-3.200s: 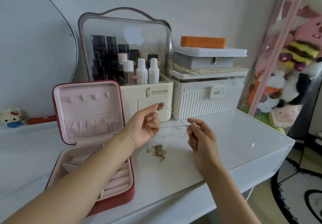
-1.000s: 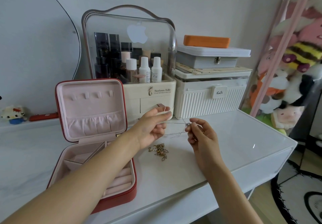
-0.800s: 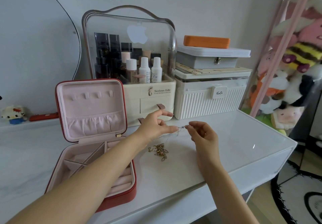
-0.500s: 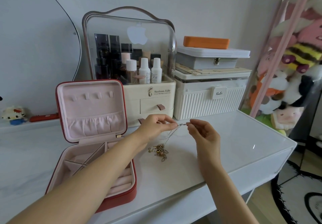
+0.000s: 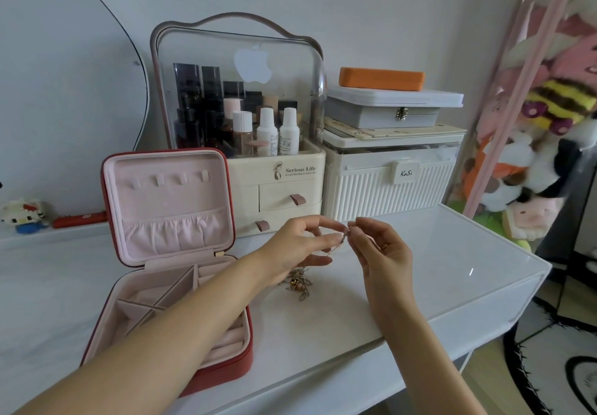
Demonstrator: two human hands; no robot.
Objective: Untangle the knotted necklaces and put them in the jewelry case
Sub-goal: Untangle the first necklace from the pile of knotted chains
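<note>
I see both hands raised over the white bench (image 5: 323,334), left hand (image 5: 298,249) and right hand (image 5: 381,253) each with a pinch grip on the thin silver chain necklace (image 5: 339,246), tangled gold necklace pile (image 5: 298,283) on bench below, open red jewelry case with pink lining (image 5: 168,253) at left, compartments bare

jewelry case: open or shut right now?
Open. The jewelry case has its lid upright, pink lining and bottom dividers exposed; no necklace visible inside.

Two bare forearms, sleeveless, left hand (image 5: 295,246) and right hand (image 5: 384,253) ringless.
</note>
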